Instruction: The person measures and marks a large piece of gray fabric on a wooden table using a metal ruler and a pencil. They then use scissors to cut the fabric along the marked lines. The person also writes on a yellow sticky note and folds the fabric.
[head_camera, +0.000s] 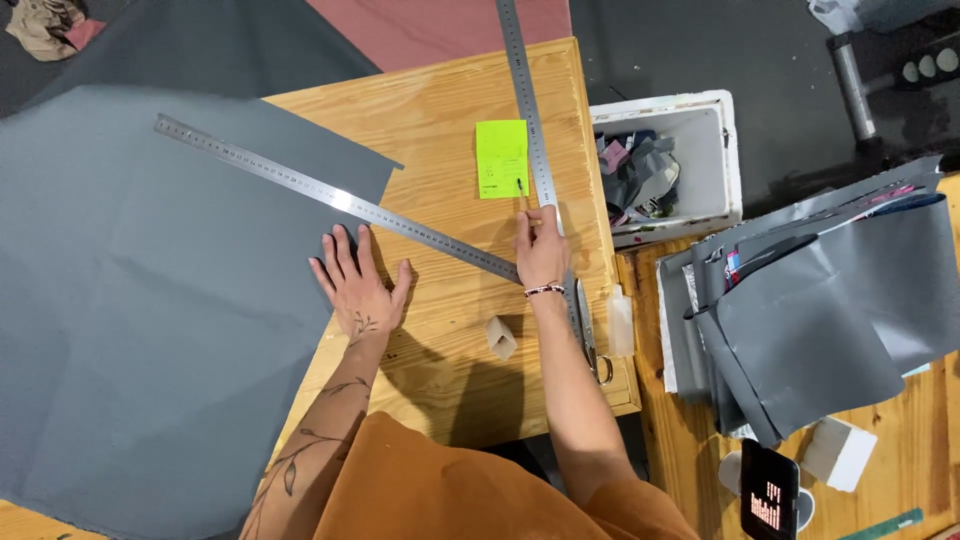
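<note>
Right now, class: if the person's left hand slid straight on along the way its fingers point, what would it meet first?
The left hand lies flat, fingers pointing up the table. First in line is probably the slanted steel ruler, just beyond the fingertips.

— Where are we looking from?
— From the head, straight down on the desk (450, 90), close enough that our own arms and orange shirt (450, 490) fill the bottom edge.
— Any second view?
— No, only this one; the floor shows along the top and a second desk (900, 420) at right.
</note>
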